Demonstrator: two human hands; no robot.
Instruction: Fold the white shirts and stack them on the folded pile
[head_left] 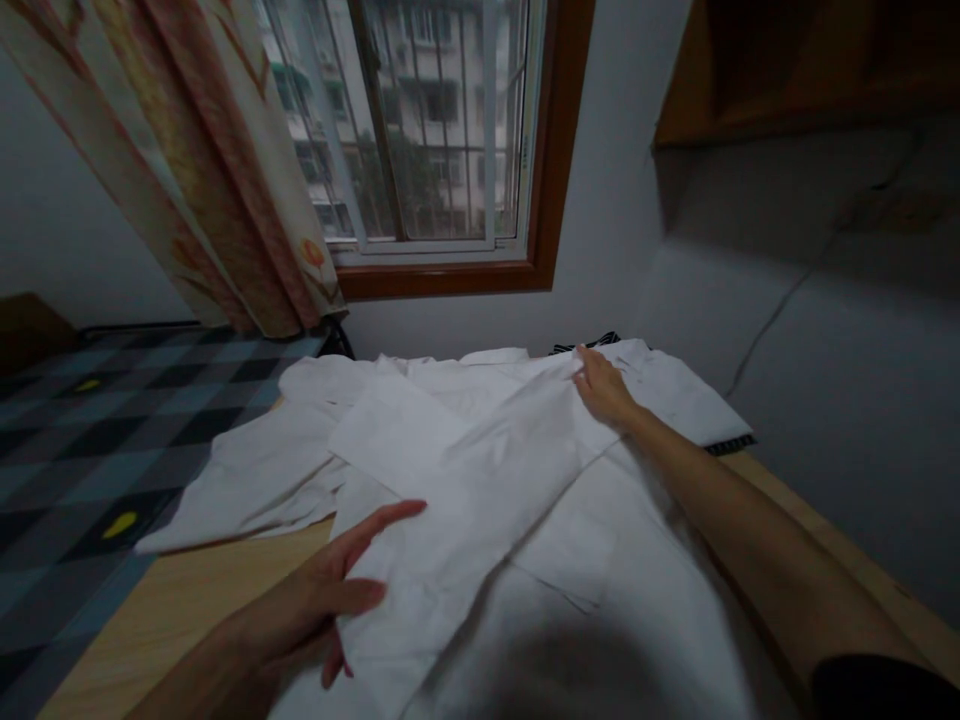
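1. Fingers of the left hand were spread wide and flat, their tips resting on the near left edge of a white shirt; nothing was gripped between them.
2. The right hand reached far across the cloth, its fingers lying loosely curved on the shirt's far right part, near the collar area; whether they pinched the fabric or only pressed on it could not be told.
3. The shirt was plain white, thin and creased, spread over a pale wooden tabletop and covering most of it.
4. One broad panel was folded diagonally over the body, running from the near left up toward the right hand, with a sharp straight edge.
5. A sleeve lay stretched out to the left, its end reaching the tabletop's left edge.
6. A flat square patch, probably a pocket, showed on the lower layer between the two arms.
7. A dark striped cloth peeked out from under the shirt's far right corner.
8. Beyond the tabletop stood a window in a brown wooden frame, with a patterned curtain hanging at its left.
9. A grey and black chequered cover lay to the left of the tabletop.
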